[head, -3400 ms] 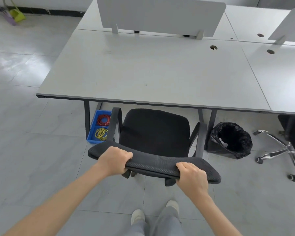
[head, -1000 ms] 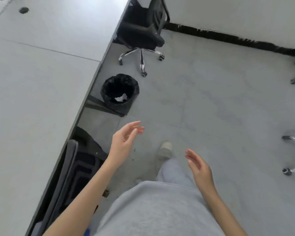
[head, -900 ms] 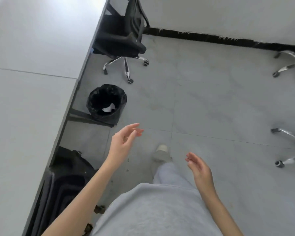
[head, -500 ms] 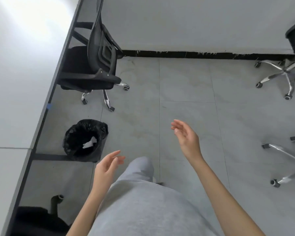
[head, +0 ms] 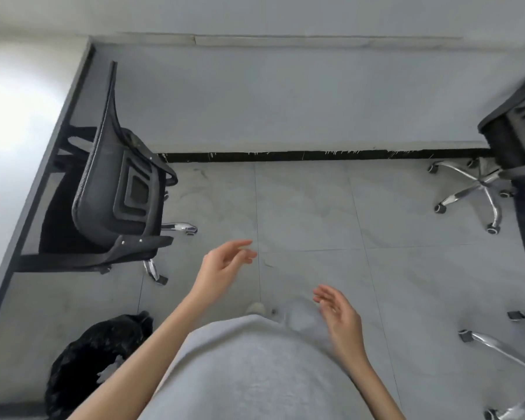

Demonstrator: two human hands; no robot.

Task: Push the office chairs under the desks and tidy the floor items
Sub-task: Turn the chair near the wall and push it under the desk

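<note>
A black mesh office chair point(head: 115, 189) stands at the left, its seat partly under the grey desk point(head: 9, 122) and its back toward me. My left hand point(head: 222, 268) reaches forward, empty, fingers relaxed, a short way right of that chair's armrest. Lower down over my grey trousers, my right hand point(head: 340, 319) hangs empty with loose fingers. At the far right a second black chair point(head: 519, 131) stands out on the floor on a chrome star base point(head: 476, 189).
A bin with a black liner point(head: 94, 359) sits at the lower left beside the desk leg. A third chair's chrome base point(head: 503, 353) lies at the lower right. A white wall with a black skirting strip point(head: 315, 155) closes the far side.
I have walked toward the left chair, which now looks larger and nearer. The bin slid to the lower left. My left hand rose forward and my right hand dropped back.
</note>
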